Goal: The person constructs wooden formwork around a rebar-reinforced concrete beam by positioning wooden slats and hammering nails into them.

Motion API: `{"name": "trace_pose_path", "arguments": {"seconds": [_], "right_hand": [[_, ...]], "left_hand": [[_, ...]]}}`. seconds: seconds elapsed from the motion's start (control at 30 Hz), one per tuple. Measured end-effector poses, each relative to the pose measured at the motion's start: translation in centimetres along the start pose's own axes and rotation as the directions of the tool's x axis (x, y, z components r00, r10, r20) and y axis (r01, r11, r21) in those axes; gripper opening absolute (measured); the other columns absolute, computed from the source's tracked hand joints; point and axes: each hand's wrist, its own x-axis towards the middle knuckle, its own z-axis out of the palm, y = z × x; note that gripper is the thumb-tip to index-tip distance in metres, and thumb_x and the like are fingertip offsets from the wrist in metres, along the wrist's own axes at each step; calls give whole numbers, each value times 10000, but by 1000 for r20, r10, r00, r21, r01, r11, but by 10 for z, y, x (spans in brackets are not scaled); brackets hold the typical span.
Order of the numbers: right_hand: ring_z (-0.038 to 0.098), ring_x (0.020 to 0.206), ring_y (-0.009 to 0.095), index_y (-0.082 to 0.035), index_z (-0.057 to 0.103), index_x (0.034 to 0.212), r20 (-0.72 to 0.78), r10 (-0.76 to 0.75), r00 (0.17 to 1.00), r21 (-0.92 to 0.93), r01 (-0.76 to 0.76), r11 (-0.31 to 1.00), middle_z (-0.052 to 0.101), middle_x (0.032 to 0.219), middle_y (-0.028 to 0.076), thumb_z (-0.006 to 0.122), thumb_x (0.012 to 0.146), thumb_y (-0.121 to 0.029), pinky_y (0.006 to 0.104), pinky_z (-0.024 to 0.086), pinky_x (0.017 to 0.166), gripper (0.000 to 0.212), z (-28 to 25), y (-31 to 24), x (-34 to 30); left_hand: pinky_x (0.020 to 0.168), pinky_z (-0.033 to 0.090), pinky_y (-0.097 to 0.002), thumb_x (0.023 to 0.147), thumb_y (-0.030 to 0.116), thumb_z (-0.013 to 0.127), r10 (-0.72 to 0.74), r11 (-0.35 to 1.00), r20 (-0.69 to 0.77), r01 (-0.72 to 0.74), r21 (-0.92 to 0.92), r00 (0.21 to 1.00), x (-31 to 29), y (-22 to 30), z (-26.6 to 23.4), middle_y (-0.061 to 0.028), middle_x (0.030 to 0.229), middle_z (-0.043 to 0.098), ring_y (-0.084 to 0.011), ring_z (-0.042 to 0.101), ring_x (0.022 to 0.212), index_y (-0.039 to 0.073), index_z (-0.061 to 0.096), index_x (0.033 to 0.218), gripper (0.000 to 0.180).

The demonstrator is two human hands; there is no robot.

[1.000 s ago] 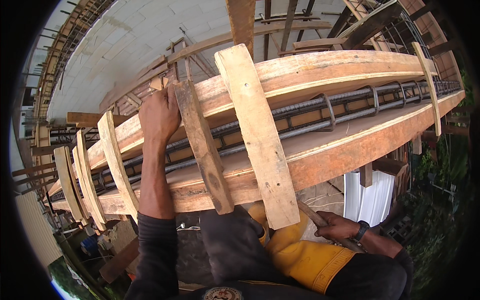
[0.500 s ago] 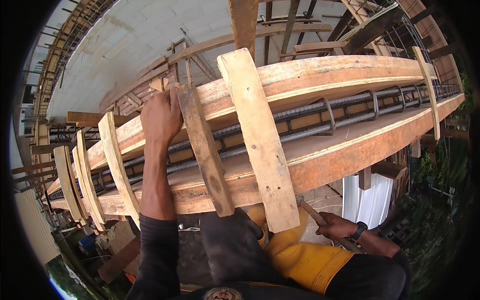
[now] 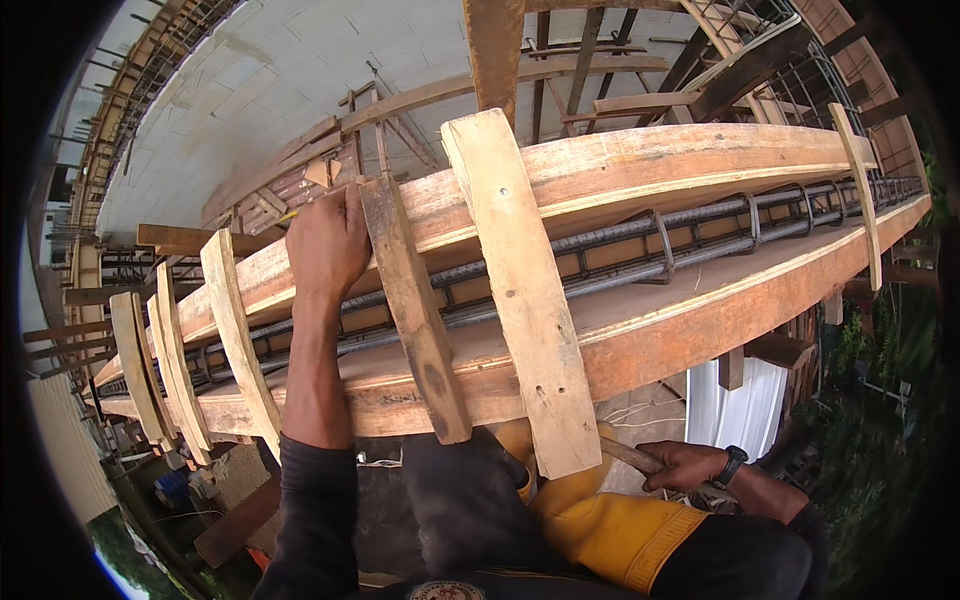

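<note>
A long wooden beam form (image 3: 720, 315) runs across in front of me, with a steel rebar cage (image 3: 600, 262) between its two side boards. My left hand (image 3: 328, 240) is closed over the top edge of the far board (image 3: 620, 165); its fingertips are hidden. A thin yellow stick-like thing (image 3: 290, 215) shows beside it. Right next to that hand, a dark, worn batten (image 3: 412, 300) lies across both boards. A paler, wider batten (image 3: 525, 300) crosses further right. Below the near board, my right hand (image 3: 685, 466) is wrapped round a hammer's wooden handle (image 3: 630, 456). The pale batten hides the hammer's head.
More battens (image 3: 238, 325) cross the form at the left, and a thin one (image 3: 858, 200) at the right end. Beyond stands a pale block wall (image 3: 270, 90) with timber props. A white ribbed sheet (image 3: 735, 405) is below right, beside plants (image 3: 880, 350).
My right hand has shifted slightly to the right and down, and the hammer's head has gone behind the pale batten. My left hand stays at the far board; the yellow thing now shows beside it.
</note>
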Motion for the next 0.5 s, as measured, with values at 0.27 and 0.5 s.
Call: {"name": "trace_pose_path", "arguments": {"seconds": [0.27,0.5], "right_hand": [[532,582,135,26,493,1228,-18,-63,998,14,64,998,548,756,49,663,882,-232,309,437,506,463,1,-27,-1],[523,714,94,-6,498,1245,-7,-103,995,73,103,992,555,866,33,660,887,-192,273,441,598,436,10,-37,-7]], "left_hand": [[712,488,-525,998,372,476,2,1000,-23,-3,-19,1000,0,0,0,-288,768,635,-485,624,780,-13,711,851,474],[702,482,-529,997,358,481,1,1000,11,-1,9,1000,-4,-5,2,-283,761,633,-479,624,766,-16,700,824,467]]}}
